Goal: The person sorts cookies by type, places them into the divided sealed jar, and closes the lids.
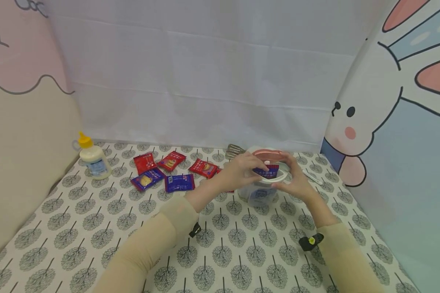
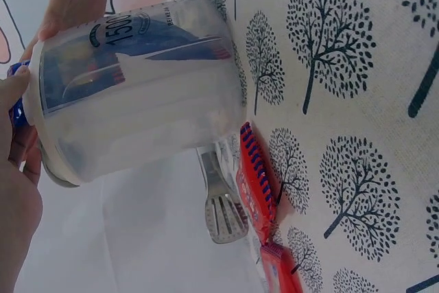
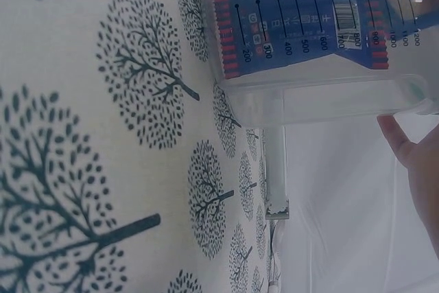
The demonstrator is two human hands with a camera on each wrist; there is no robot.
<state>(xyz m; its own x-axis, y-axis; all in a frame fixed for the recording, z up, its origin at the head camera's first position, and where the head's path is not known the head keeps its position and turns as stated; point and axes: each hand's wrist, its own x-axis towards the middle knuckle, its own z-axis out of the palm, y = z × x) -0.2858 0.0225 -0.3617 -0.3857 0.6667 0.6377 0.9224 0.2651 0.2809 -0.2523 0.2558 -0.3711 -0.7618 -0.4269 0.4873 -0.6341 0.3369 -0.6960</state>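
Head view: a shiny blue packet with a red-edged end (image 1: pixel 272 172) is at the mouth of a tall, clear plastic jug with a white rim (image 1: pixel 260 193). Its red-edged end points up and its printed side faces the person. The rest is hidden, so I cannot tell how its long axis runs. The left grip (image 1: pixel 243 167) is nearly closed, with the packet pinched in the fingers. The right grip (image 1: pixel 297 183) is bent round the jug's top, thumb in front.

The jug stands upright on the desk (image 1: pixel 249 240), near the far edge, right of the middle. Inside it, a blue packet with red crinkly ends (image 3: pixel 302 39) stands up tall, one end near the bottom. I cannot tell how many are in there.

Left of the jug lie some red packets (image 1: pixel 171 160) and two loose blue packets (image 1: pixel 179 183), turned different ways. A slotted metal spatula (image 1: pixel 234 151) is behind the jug. A cream bottle with a yellow cap (image 1: pixel 95 161) stands upright near the far left corner.
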